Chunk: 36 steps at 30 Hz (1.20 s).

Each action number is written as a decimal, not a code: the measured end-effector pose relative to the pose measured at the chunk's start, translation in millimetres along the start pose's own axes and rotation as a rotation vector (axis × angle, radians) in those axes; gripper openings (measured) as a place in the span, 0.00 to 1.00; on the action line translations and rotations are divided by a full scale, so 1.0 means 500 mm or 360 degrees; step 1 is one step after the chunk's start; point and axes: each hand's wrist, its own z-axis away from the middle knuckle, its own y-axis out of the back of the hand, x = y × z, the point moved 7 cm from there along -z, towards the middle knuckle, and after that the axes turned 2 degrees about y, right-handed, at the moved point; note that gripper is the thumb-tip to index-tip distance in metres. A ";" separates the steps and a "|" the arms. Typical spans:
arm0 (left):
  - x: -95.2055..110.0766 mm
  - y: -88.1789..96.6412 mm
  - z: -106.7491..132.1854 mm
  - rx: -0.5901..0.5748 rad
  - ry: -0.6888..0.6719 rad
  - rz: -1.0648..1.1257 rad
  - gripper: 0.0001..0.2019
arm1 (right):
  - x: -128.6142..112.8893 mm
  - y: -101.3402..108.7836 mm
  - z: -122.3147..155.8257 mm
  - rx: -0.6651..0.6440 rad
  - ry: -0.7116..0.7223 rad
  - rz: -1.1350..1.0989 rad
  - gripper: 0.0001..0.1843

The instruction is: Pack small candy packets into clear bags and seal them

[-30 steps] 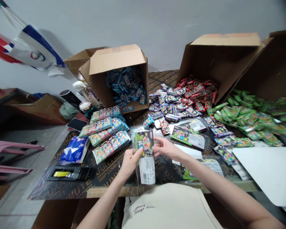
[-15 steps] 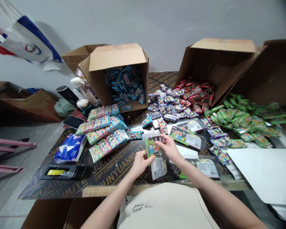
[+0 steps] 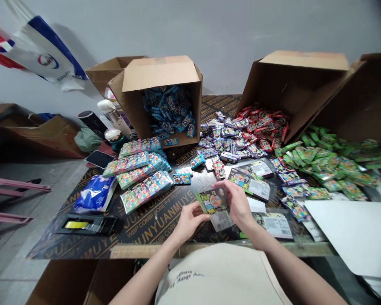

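Between my two hands is a clear plastic packaging bag [image 3: 214, 202] with black and green print. My left hand [image 3: 191, 219] pinches its left edge between thumb and fingers. On the upper right side, my right hand [image 3: 236, 202] has its fingers closed on the same bag. More printed bags [image 3: 251, 183] lie flat just beyond my right hand, and another bag [image 3: 274, 224] lies under my right forearm. Small blue packets [image 3: 181, 178] and a red packet [image 3: 219, 168] sit on the table beyond the bag.
Open cartons hold blue packets [image 3: 171, 112], red packets [image 3: 265, 123] and green packets [image 3: 330, 159]. Purple packets [image 3: 224, 137] are heaped in the middle. At left are stacked candy packs [image 3: 146, 190], a tissue pack [image 3: 95, 194], a tape dispenser [image 3: 87, 225] and a phone [image 3: 100, 159].
The bag has turned from upright to slanted, its printed face now wider to view. My right hand has turned and moved slightly right and down; my left hand still holds the left edge.
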 end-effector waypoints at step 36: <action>0.211 -0.020 -0.016 0.0212 -0.0839 -0.0993 0.07 | -0.100 0.032 0.039 -0.0475 0.0976 0.0911 0.12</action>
